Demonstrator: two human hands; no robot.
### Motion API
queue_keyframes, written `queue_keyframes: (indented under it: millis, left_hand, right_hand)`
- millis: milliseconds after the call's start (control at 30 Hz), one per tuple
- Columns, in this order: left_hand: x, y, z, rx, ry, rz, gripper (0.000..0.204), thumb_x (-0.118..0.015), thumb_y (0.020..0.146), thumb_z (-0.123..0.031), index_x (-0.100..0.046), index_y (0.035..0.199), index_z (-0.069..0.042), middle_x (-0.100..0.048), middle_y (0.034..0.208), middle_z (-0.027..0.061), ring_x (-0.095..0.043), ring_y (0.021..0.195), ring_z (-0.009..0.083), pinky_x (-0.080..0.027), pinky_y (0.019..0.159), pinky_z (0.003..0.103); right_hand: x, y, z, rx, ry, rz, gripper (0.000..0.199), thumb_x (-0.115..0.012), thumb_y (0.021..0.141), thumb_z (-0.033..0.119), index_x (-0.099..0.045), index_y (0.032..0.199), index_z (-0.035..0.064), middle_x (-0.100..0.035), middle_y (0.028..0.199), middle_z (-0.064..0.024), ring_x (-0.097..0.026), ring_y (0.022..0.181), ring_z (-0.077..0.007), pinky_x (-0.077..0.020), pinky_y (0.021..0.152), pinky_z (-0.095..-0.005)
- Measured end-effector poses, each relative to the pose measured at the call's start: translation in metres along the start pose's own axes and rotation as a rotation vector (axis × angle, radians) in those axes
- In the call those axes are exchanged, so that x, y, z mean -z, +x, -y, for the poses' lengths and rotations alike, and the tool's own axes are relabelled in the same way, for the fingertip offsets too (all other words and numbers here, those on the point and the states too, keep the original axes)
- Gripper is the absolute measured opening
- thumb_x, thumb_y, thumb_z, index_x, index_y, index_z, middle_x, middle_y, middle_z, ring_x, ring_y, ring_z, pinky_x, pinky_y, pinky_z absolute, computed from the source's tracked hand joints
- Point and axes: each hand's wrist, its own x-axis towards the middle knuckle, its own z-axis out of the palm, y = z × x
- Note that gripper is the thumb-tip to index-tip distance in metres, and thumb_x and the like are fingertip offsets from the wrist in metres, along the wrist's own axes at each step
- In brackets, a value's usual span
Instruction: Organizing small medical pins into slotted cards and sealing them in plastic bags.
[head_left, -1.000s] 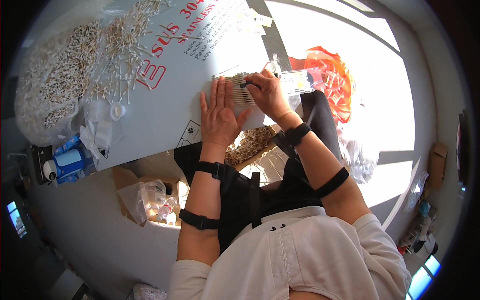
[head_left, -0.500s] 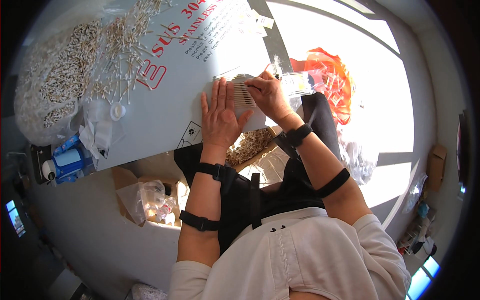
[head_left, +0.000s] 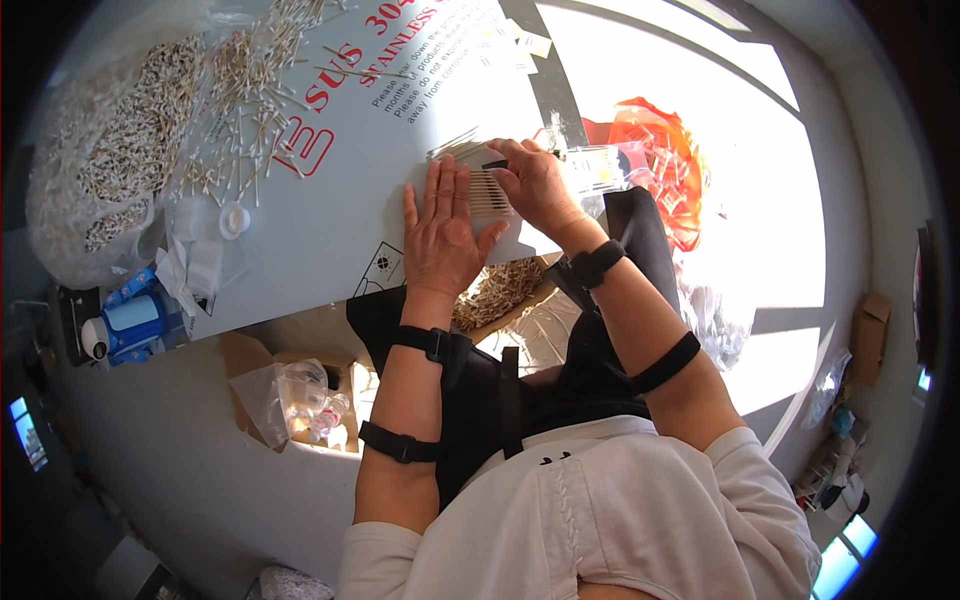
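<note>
Between both hands [head_left: 440,235] [head_left: 535,185], swab row [head_left: 488,192].

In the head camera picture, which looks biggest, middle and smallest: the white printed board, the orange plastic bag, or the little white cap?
1. White printed board
2. Orange plastic bag
3. Little white cap

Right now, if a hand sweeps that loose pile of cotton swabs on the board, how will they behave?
The cotton swabs look thin and light, so they would likely scatter. Round stems suggest rolling. They lie crisscrossed, so some may tangle and drag along the white board.
</note>
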Motion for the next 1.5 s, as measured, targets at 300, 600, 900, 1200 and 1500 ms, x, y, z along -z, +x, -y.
queue_keyframes:
  millis: [300,600,900,1200,1500]
  left_hand:
    - [0.000,-0.002,0.002,-0.008,-0.035,-0.009,0.081,-0.049,0.090,-0.056,-0.025,0.150,-0.007,-0.021,0.157,0.0119,-0.018,0.146,0.0263,-0.013,0.116,0.052]
    - [0.001,-0.001,-0.001,-0.017,-0.029,-0.019,0.082,-0.049,0.090,-0.057,-0.025,0.149,-0.006,-0.023,0.157,0.0123,-0.019,0.146,0.0267,-0.013,0.116,0.052]
    - [0.000,-0.003,0.003,-0.023,-0.018,-0.019,0.081,-0.048,0.091,-0.055,-0.024,0.150,-0.006,-0.023,0.156,0.0124,-0.020,0.145,0.0263,-0.012,0.117,0.051]
    - [0.002,-0.001,0.003,-0.030,-0.020,-0.005,0.074,-0.049,0.093,-0.047,-0.024,0.149,-0.006,-0.023,0.156,0.0122,-0.018,0.146,0.0260,-0.011,0.117,0.052]
    - [0.002,-0.001,0.000,-0.040,-0.036,0.016,0.070,-0.050,0.094,-0.040,-0.025,0.148,-0.003,-0.021,0.156,0.0151,-0.016,0.146,0.0283,-0.010,0.116,0.054]
  right_hand:
    - [0.012,0.030,-0.002,0.340,-0.162,0.054,0.063,-0.071,0.072,0.005,-0.053,0.132,0.0141,-0.047,0.135,-0.0105,-0.045,0.120,-0.0329,-0.0412,0.102,-0.0425]
    - [-0.007,0.060,-0.013,0.436,-0.233,0.064,0.036,-0.074,0.071,0.008,-0.070,0.106,0.0131,-0.060,0.118,-0.0058,-0.053,0.109,-0.0284,-0.0468,0.095,-0.0379]
    - [0.017,0.024,-0.007,0.389,-0.111,0.068,0.051,-0.074,0.070,0.008,-0.062,0.120,0.0105,-0.059,0.122,-0.0082,-0.051,0.114,-0.0300,-0.0456,0.097,-0.0401]
    - [0.026,-0.021,-0.002,0.487,-0.411,0.228,0.060,-0.070,0.078,0.029,-0.052,0.134,0.0138,-0.048,0.139,-0.0027,-0.044,0.123,-0.0273,-0.0367,0.101,-0.0458]
    - [0.017,-0.028,-0.012,0.573,-0.569,0.094,0.045,-0.060,0.085,0.026,-0.056,0.128,0.0122,-0.048,0.141,-0.0006,-0.038,0.134,-0.0252,-0.0326,0.104,-0.0471]
